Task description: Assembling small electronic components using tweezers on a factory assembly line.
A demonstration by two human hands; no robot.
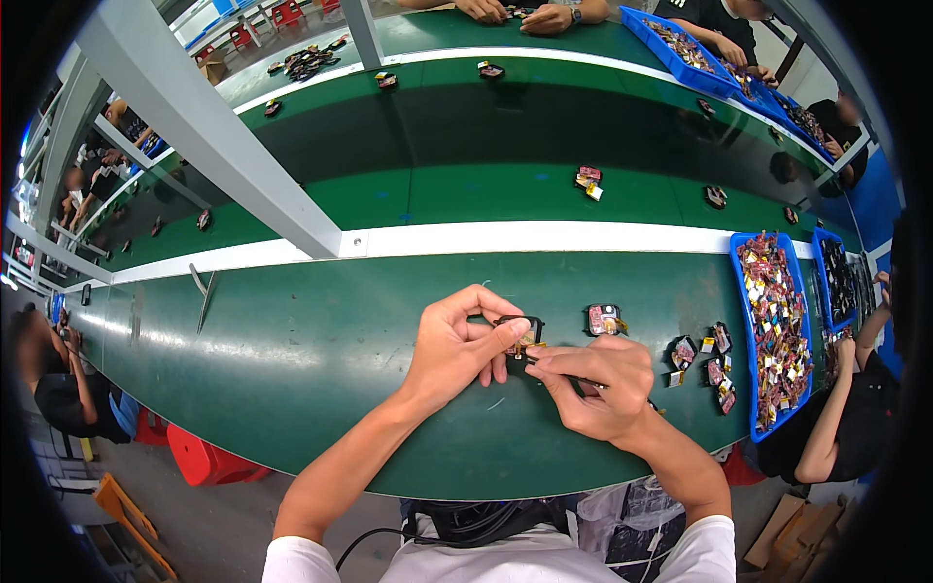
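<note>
My left hand [449, 348] grips a small black-framed electronic housing [534, 330] above the green table, thumb over its face. Parts of the housing are hidden by the fingers. In my right hand [610, 389] is a thin dark tool [591, 383], pinched like a pen, its tip at the housing's lower edge; its exact kind is unclear. Just beyond the right hand lies a similar housing [604, 318] with a red and pale inside. Farther right, several more units, such as one black and red piece [684, 351], are grouped on the table.
A blue tray [744, 325] heaped with small parts stands at the right, beside a co-worker's arm [826, 437]. Metal tweezers [205, 299] lie at the left. Past the white rail [486, 237] runs a green conveyor [437, 189] carrying scattered units. A grey post [214, 136] rises at the left.
</note>
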